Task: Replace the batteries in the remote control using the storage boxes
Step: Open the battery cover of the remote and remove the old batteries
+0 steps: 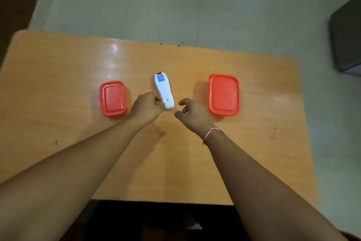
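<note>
A white remote control point(164, 90) lies back side up in the middle of the wooden table point(58, 76), with a blue label near its far end. My left hand point(146, 106) grips the remote's near left edge with curled fingers. Just right of the remote's near end hovers my right hand point(190, 111), fingers spread and empty. A small red storage box point(113, 98) with its lid on stands to the left of my left hand. To the right stands a larger red storage box point(224, 94), lid also on.
The table's far edge meets a pale green floor point(175, 2). A dark object point(345, 37) stands on the floor at the far right. My right wrist wears a red and white thread band point(212, 133).
</note>
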